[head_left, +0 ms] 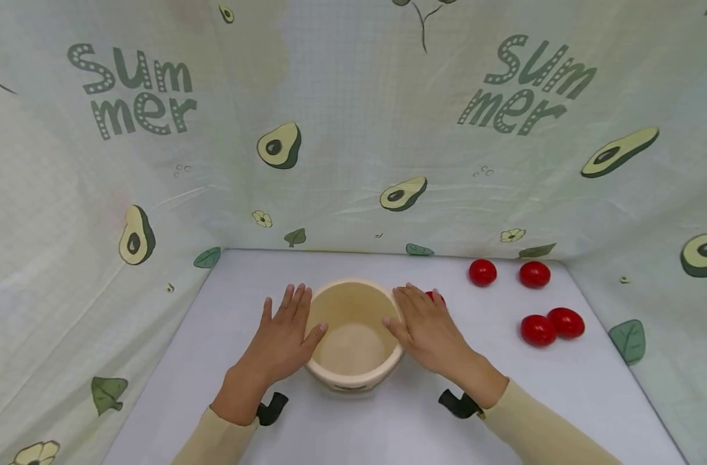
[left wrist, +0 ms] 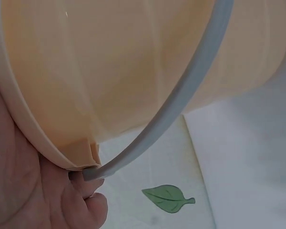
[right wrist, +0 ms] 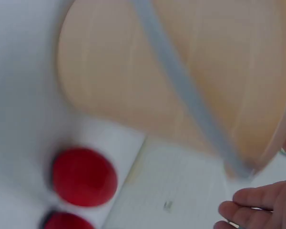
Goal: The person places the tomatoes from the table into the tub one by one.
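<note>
A cream plastic bucket (head_left: 353,382) with a grey handle (left wrist: 181,109) stands in the middle of the white table, with nothing inside it. My left hand (head_left: 286,332) lies flat against its left side, fingers straight and thumb at the rim. On the right side my right hand (head_left: 429,329) rests the same way. The left wrist view shows the bucket wall (left wrist: 133,71) against my palm (left wrist: 24,191). Just behind my right hand, a red tomato (head_left: 437,296) is partly hidden.
Several more red tomatoes lie on the table's right half, two at the back (head_left: 482,272) (head_left: 534,274) and two nearer (head_left: 538,330) (head_left: 565,322). Avocado-print cloth walls (head_left: 353,161) close in the back and both sides. One tomato (right wrist: 84,176) sits close to the bucket.
</note>
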Action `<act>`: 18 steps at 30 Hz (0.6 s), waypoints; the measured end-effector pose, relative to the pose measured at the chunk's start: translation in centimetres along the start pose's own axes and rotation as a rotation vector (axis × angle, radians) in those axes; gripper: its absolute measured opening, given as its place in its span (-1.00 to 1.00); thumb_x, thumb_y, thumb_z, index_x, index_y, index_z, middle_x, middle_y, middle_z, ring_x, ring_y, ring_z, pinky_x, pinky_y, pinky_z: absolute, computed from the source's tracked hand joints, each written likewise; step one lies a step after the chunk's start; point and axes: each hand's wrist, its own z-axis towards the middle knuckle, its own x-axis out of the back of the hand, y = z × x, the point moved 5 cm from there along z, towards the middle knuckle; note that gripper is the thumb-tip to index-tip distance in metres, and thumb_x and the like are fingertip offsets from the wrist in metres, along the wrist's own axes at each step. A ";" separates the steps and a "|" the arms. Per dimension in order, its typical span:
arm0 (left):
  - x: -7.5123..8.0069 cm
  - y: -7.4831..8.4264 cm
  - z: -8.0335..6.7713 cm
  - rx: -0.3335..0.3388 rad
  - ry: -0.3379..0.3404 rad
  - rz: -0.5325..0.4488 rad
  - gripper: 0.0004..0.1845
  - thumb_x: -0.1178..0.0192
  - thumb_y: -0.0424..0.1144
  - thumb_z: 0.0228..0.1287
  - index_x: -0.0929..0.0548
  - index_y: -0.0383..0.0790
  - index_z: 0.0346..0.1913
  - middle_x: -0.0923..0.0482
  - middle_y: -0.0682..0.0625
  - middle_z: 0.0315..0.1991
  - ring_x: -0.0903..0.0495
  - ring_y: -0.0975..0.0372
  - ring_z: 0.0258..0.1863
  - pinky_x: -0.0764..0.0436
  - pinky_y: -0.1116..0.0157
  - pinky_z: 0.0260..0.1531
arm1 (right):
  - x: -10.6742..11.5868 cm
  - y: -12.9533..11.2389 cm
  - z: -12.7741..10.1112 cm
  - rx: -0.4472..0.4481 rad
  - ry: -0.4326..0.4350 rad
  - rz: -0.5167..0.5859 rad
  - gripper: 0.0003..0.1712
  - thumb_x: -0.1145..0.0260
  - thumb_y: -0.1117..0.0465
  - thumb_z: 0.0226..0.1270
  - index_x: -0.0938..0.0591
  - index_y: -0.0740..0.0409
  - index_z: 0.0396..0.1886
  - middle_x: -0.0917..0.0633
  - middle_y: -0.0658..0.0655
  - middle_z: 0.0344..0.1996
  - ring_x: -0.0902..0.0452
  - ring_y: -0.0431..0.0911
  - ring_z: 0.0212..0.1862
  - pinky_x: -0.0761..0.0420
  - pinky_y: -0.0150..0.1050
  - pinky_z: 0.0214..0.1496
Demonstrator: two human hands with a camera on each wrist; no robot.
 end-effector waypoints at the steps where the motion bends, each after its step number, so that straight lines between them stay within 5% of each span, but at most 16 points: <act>1: 0.0 0.0 0.0 0.000 0.002 -0.006 -0.12 0.11 0.22 0.67 -0.03 -0.39 0.68 0.04 -0.25 0.71 0.16 -0.09 0.72 0.16 -0.36 0.60 | 0.2 0.9 0.0 -0.012 0.015 -0.006 -0.20 -0.28 -0.13 0.55 -0.44 0.37 0.50 -0.50 0.35 0.46 -0.29 0.28 0.56 -0.13 0.49 0.57; 9: -0.2 -0.2 -0.3 0.014 0.028 -0.032 -0.12 0.13 0.23 0.67 -0.01 -0.38 0.68 0.04 -0.24 0.71 0.16 -0.08 0.72 0.17 -0.34 0.61 | -0.7 8.1 -0.2 -0.041 0.020 -0.151 -0.12 -0.55 -0.08 0.30 -0.49 0.38 0.42 -0.57 0.39 0.32 -0.44 0.30 0.39 -0.51 0.33 0.41; 18: -0.4 0.0 -0.3 0.008 0.048 -0.068 -0.14 0.11 0.19 0.67 -0.02 -0.39 0.68 0.02 -0.24 0.70 0.14 -0.08 0.73 0.17 -0.32 0.62 | -5.1 8.4 1.0 0.137 -0.018 -0.206 -0.12 -0.60 -0.22 0.15 -0.61 0.31 0.27 -0.62 0.27 0.21 -0.45 0.23 0.34 -0.41 0.26 0.50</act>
